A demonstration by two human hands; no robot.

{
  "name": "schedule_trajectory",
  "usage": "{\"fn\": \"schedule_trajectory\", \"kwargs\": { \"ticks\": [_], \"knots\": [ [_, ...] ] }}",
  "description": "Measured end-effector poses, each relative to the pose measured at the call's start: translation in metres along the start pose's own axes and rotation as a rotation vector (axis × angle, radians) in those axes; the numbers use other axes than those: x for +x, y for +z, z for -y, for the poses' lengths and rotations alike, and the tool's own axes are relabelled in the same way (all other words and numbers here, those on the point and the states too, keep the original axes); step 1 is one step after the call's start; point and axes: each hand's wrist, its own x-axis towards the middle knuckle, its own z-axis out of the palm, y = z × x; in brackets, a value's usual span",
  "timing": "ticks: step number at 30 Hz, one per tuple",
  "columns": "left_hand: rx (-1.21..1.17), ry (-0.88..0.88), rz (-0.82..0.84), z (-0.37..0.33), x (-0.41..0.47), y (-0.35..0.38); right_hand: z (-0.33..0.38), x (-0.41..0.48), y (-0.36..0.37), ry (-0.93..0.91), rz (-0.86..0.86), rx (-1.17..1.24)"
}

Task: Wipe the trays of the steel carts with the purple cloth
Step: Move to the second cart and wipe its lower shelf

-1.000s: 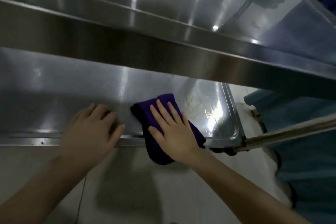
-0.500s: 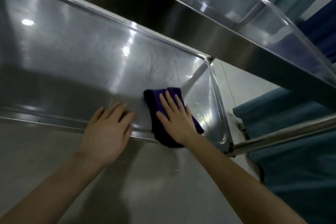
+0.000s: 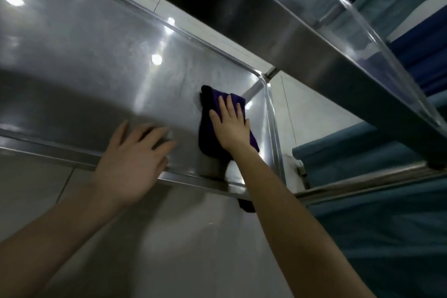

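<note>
My right hand [image 3: 232, 128] lies flat on the purple cloth [image 3: 205, 130]. Its fingers [image 3: 223, 109] are straight and close together, pressing the cloth down onto the lower tray [image 3: 96, 68] and curled round nothing. The cloth sits at the right end of that tray, near the far right corner and just short of the right rim. A strip of it shows past my fingertips, a darker fold shows along the left side of the hand, and the rest runs back under my palm and wrist towards the near rim.

My left hand [image 3: 135, 159] rests on the same tray, well left of the cloth and not touching it. The palm lies over the near rim and the fingers are spread, straight and flat on the steel, holding nothing. That hand is slightly blurred.

The upper tray [image 3: 314, 38] cuts across the top right and hides whatever lies beyond the far right corner, where a short piece of the corner post [image 3: 271, 72] shows. A steel rail [image 3: 362, 179] runs out to the right from the near right corner, with teal fabric [image 3: 362, 152] behind and below it. Pale floor [image 3: 169, 237] fills the space under my forearms. A dark shape [image 3: 246, 205] hangs just below the near rim beside my right forearm, and I cannot tell what it is.
</note>
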Motion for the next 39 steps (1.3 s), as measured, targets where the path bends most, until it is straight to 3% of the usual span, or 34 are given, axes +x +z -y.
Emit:
{"fn": "schedule_trajectory", "kwargs": {
  "ticks": [5, 8, 17, 23, 26, 35, 39],
  "knots": [
    [-0.029, 0.015, -0.018, 0.002, 0.006, 0.010, -0.034, -0.114, 0.022, -0.192, -0.017, 0.010],
    [-0.065, 0.053, 0.045, -0.009, 0.015, 0.016, -0.041, -0.109, 0.020, -0.207, 0.005, 0.011],
    [-0.061, 0.016, 0.110, -0.026, 0.022, 0.022, -0.059, 0.032, -0.027, 0.142, -0.018, 0.036],
    [-0.058, 0.021, 0.038, -0.029, 0.016, 0.026, -0.082, -0.084, 0.004, 0.005, -0.033, 0.009],
    [-0.055, 0.025, 0.067, -0.028, 0.018, 0.027, -0.092, -0.124, 0.020, 0.041, -0.051, -0.025],
    [-0.039, -0.002, 0.143, -0.028, 0.023, 0.022, -0.098, 0.022, -0.020, 0.219, -0.050, -0.009],
    [-0.046, 0.016, 0.076, -0.027, 0.017, 0.025, -0.098, -0.001, -0.013, 0.139, -0.078, -0.002]
  ]
}}
